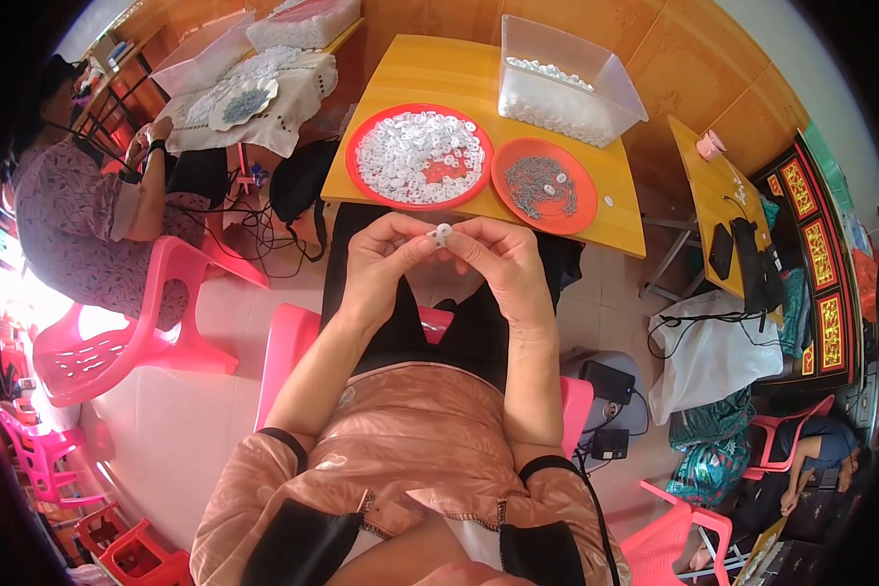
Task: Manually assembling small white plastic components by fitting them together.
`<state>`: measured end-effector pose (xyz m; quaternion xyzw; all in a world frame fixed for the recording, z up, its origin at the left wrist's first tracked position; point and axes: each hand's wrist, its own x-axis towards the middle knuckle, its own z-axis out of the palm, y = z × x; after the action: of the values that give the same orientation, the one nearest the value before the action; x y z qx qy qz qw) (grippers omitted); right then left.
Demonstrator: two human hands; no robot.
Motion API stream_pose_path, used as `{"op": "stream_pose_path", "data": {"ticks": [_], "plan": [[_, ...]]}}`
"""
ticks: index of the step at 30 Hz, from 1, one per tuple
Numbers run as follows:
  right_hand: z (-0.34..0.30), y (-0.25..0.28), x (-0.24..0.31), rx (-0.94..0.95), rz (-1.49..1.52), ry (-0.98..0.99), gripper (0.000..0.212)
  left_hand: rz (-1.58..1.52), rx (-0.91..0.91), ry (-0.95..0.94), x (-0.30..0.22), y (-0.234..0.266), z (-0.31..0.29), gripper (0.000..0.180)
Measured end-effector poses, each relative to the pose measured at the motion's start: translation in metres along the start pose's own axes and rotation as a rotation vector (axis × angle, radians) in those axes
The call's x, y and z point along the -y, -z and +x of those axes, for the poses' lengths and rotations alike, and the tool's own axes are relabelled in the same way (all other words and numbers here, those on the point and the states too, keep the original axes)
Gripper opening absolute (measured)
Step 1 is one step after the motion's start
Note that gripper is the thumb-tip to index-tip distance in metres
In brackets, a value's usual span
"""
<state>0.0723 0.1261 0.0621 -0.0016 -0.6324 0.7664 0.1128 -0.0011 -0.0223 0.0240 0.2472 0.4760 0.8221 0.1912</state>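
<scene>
My left hand (389, 256) and my right hand (498, 262) meet in front of the table edge, thumbs and forefingers closed in a pinch. Between the fingertips they hold a small white plastic piece (441, 234), partly covered by the thumbs. Just beyond sits a red round tray (350, 168) heaped with small white plastic pieces (405, 146). To its right, an orange plate (581, 213) carries many small grey metal parts (532, 186), with a few white pieces lying among them.
A clear plastic bin (566, 93) of white pieces stands at the table's back. One loose white piece (608, 201) lies near the right edge. At left, a person (107, 220) sits by a cloth-covered table (298, 93). A side table (698, 195) stands at right.
</scene>
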Motion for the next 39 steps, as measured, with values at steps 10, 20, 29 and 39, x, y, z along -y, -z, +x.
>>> {"op": "stream_pose_path", "data": {"ticks": [10, 20, 29, 39], "plan": [[-0.006, -0.004, 0.006, 0.045, 0.05, -0.045, 0.016, 0.046, 0.339, -0.106, -0.003, 0.0, 0.004, 0.035], [-0.004, -0.015, -0.001, 0.04, 0.11, -0.002, 0.017, 0.07, 0.118, -0.212, 0.001, -0.012, -0.005, 0.031], [-0.006, -0.023, 0.002, -0.004, -0.048, 0.014, 0.018, -0.023, 0.143, -0.143, 0.0, -0.003, 0.002, 0.034], [0.003, -0.035, -0.008, -0.144, -0.932, 0.68, 0.014, -0.283, 0.081, -0.06, 0.003, -0.005, 0.001, 0.038]]}}
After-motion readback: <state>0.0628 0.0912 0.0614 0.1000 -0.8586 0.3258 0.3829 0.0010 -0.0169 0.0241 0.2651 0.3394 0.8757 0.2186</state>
